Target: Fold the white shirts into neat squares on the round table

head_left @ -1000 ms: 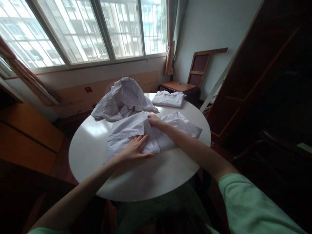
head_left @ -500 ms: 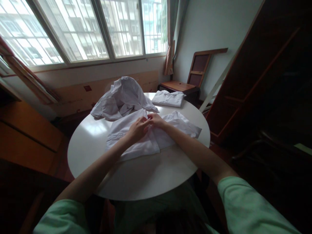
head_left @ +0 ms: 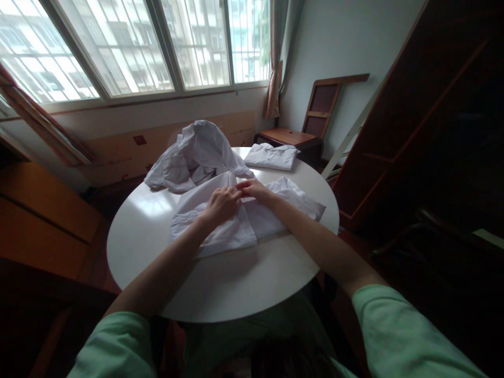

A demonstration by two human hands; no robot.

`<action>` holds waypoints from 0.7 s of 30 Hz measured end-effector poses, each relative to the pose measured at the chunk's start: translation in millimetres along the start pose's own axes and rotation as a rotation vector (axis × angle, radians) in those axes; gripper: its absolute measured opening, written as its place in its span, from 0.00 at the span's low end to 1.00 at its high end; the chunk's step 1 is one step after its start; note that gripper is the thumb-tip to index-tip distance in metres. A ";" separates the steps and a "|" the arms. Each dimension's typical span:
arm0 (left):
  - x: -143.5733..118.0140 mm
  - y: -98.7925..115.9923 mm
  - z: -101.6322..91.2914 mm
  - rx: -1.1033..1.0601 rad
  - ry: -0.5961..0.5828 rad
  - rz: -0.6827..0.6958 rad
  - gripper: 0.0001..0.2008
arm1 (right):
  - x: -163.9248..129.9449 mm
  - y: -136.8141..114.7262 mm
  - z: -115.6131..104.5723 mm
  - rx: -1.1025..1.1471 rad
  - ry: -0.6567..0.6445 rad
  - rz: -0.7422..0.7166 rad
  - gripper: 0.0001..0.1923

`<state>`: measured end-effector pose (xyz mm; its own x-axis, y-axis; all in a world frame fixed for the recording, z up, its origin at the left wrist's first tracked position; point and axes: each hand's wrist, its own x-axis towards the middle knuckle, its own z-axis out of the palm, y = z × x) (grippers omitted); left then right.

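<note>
Hands first: what does the head view show of them?

Both sit near the middle of the frame, over a white garment [head_left: 200, 196]. The left hand [head_left: 222, 203] is palm down with its fingers bent and drawn in. The right hand [head_left: 254, 189] reaches in from the right, fingers narrowed toward the left one.

Are they gripping the fabric?

I cannot tell. The fingertips of the two hands come together at a fold in the cloth, but whether they pinch it is hidden.

And where does the garment lie?

Across the middle of the frame, on a round white table [head_left: 136, 252]. Its left part is laid over in a flat panel. White fabric also runs out to the right, past the right forearm; I can't make out whether that is the same piece.

What else is on the table?

Just beyond the garment, left of centre, a crumpled white heap [head_left: 200, 152]. Right of centre, near the far rim, a folded white bundle [head_left: 271, 157].

And around it?

A barred window [head_left: 142, 52] at upper left, and a wooden chair [head_left: 289, 137] at upper right.
</note>
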<state>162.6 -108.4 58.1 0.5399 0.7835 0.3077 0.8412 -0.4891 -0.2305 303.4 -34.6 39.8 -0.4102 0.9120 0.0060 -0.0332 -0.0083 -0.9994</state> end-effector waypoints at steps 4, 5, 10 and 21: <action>2.7 -3.7 -2.7 -0.053 0.052 -0.003 0.15 | -0.5 -0.2 -1.9 -0.040 -0.050 -0.025 0.09; 2.5 -6.8 -3.9 -0.091 0.078 -0.023 0.13 | -0.6 -0.8 -2.7 -0.060 -0.052 -0.034 0.08; 0.1 -28.3 -9.5 -0.441 0.343 -0.166 0.07 | -4.6 -10.9 -8.1 -0.172 -0.181 -0.046 0.08; -5.1 -36.2 2.5 -1.048 0.830 -0.289 0.06 | -5.5 -15.7 -11.7 -0.275 -0.225 -0.106 0.05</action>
<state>129.3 -93.8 62.6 -0.1107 0.6300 0.7687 0.3538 -0.6978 0.6228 316.8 -34.7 55.0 -0.6089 0.7884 0.0869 0.1474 0.2201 -0.9643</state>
